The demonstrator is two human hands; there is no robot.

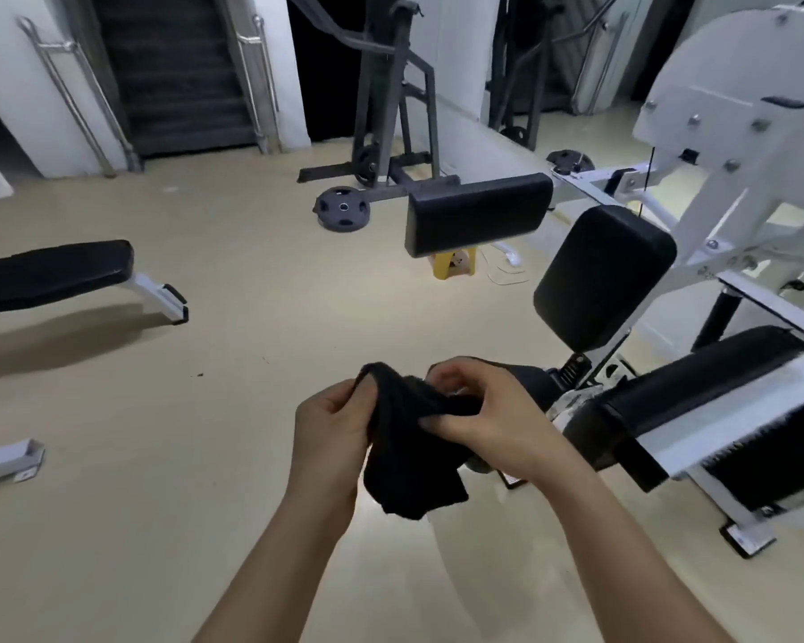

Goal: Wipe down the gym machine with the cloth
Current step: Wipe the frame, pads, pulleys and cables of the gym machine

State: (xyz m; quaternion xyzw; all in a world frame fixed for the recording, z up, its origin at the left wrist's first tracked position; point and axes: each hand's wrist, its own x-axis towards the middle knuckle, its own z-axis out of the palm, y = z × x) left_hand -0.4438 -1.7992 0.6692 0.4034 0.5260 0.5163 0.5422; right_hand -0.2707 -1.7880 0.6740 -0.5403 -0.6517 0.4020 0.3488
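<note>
A black cloth hangs bunched between both hands in the lower middle of the head view. My left hand grips its left side with curled fingers. My right hand pinches its right side. The white-framed gym machine stands to the right, with a black seat pad, a black chest pad and a long black pad close to my right hand. The cloth is held in the air, apart from the machine's pads.
A black flat bench stands at the left. A weight plate lies on the beige floor by a dark rack. A yellow stool sits under the chest pad. Stairs with steel rails rise at the back left.
</note>
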